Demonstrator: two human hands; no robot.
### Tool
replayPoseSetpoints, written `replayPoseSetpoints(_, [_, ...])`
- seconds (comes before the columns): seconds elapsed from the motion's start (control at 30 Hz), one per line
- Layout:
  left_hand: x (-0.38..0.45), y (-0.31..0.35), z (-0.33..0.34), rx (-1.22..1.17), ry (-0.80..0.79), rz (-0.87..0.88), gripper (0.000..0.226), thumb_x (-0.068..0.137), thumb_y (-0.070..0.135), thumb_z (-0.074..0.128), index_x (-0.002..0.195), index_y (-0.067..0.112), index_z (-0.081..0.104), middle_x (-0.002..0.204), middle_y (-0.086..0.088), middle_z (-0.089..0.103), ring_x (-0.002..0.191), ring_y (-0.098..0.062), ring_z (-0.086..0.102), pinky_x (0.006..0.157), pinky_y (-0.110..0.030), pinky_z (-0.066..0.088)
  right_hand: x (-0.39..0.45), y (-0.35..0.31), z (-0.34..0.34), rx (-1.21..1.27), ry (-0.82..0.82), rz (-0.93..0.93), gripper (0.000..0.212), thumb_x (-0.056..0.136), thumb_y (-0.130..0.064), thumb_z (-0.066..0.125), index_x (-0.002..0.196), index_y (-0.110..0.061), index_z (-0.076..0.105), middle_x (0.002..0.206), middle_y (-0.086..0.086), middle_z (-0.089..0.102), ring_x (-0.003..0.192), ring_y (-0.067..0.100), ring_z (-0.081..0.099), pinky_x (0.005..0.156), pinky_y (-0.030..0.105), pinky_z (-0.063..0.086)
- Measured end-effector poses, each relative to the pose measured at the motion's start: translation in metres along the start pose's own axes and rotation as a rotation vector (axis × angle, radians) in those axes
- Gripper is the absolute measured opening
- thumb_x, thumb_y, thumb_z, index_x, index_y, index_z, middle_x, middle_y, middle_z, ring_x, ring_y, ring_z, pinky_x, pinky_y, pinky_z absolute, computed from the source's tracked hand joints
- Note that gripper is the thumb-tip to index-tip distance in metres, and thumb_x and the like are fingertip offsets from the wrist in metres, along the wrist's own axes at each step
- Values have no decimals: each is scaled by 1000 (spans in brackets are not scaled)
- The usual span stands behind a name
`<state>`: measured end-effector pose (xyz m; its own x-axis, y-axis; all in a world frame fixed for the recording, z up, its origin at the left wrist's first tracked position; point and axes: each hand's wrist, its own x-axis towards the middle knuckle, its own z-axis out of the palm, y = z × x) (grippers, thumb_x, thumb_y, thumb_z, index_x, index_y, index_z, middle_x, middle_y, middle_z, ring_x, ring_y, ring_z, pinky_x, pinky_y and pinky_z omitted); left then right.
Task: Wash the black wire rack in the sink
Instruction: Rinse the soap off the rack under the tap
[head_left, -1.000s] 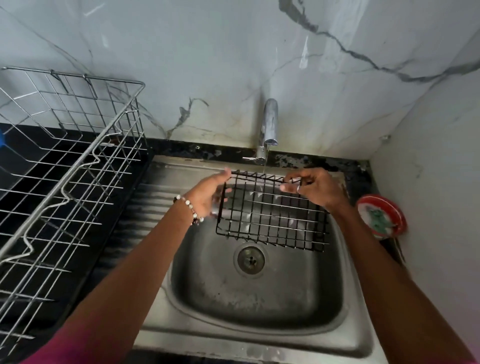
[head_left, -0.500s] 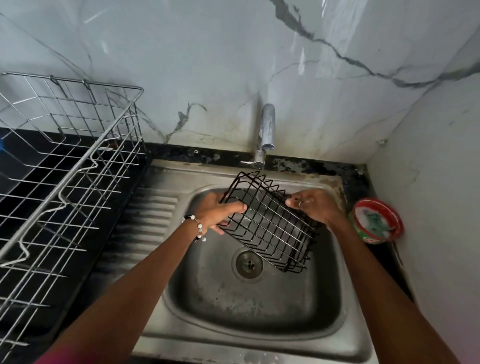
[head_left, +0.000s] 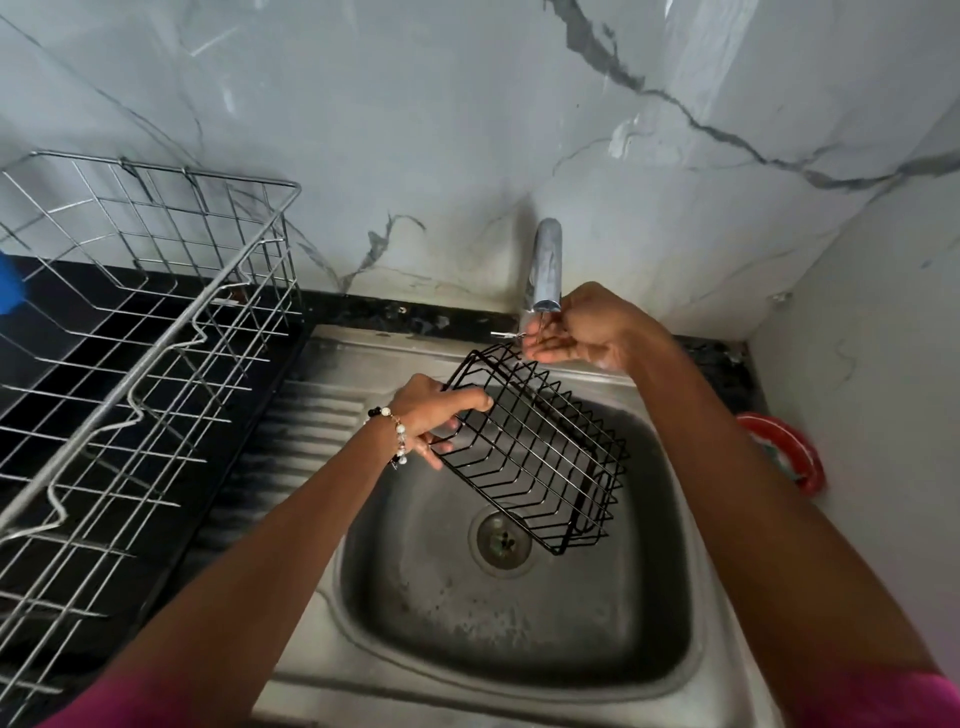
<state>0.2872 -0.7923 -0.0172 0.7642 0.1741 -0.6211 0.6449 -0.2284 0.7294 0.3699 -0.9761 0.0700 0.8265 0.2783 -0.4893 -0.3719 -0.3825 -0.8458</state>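
- Head view: left hand (head_left: 434, 410) grips the near-left end of the black wire rack (head_left: 535, 452), thumb curled over the top wire, fingers underneath.
- Right hand (head_left: 576, 330) is off the rack, palm up and cupped under the tap (head_left: 548, 267) outlet, fingers relaxed and holding nothing.
- Hands are apart: left over the left rim of the basin, right at the back by the tap.
- Rack hangs tilted above the sink (head_left: 519, 691), its far-left corner close to the right hand, its lower right end over the drain (head_left: 501, 540).
- Beaded bracelet (head_left: 397, 431) sits on the left wrist.
- Steel dish rack (head_left: 130, 332) stands on the black bench (head_left: 67, 384) left of the sink.
- Red round object (head_left: 795, 452) lies right of the sink, partly hidden by the right forearm.
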Motion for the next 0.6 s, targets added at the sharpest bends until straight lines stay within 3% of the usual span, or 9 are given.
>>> replayPoseSetpoints(0.07, [0, 3, -2, -3, 0, -5, 69, 55, 46, 84, 108, 8, 61, 96, -12, 66, 67, -29, 69, 54, -47, 58, 2, -1, 2, -42, 13, -5, 19, 94, 7, 46, 106, 12, 60, 91, 24, 63, 90, 32, 67, 88, 43, 55])
replayPoseSetpoints(0.17, [1, 5, -3, 8, -11, -12, 63, 59, 44, 83, 106, 7, 62, 94, -12, 65, 67, -30, 68, 57, -52, 59, 4, -1, 7, 71, -55, 15, 18, 95, 6, 44, 101, 10, 60, 102, 29, 64, 96, 37, 68, 89, 43, 55])
replayPoseSetpoints(0.23, [0, 5, -4, 4, -14, -16, 62, 60, 44, 83, 105, 7, 63, 94, -11, 64, 68, -30, 67, 58, -53, 59, 6, 0, 8, 64, -5, 17, 17, 95, 7, 45, 99, 8, 61, 106, 30, 63, 97, 36, 67, 90, 42, 55])
replayPoseSetpoints(0.4, [-2, 5, -2, 4, -27, -17, 56, 62, 42, 82, 102, 6, 65, 92, -11, 63, 67, -30, 66, 60, -55, 58, 5, 4, 6, 152, -30, 37, 25, 97, 9, 36, 100, 12, 61, 108, 33, 62, 98, 36, 68, 91, 42, 54])
replayPoseSetpoints(0.53, [-1, 6, 2, -7, -20, 2, 56, 63, 42, 82, 103, 6, 65, 92, -10, 63, 68, -29, 68, 62, -56, 58, -3, 9, 4, 161, -211, 52, 33, 95, 16, 30, 111, 15, 58, 109, 34, 63, 101, 38, 67, 87, 43, 56])
replayPoseSetpoints(0.6, [-1, 6, 2, -22, -3, 13, 54, 65, 41, 81, 103, 6, 64, 92, -10, 64, 69, -28, 69, 62, -55, 59, -4, 11, 3, 118, -180, 53, 30, 94, 15, 33, 110, 15, 59, 110, 34, 63, 100, 37, 68, 87, 43, 56])
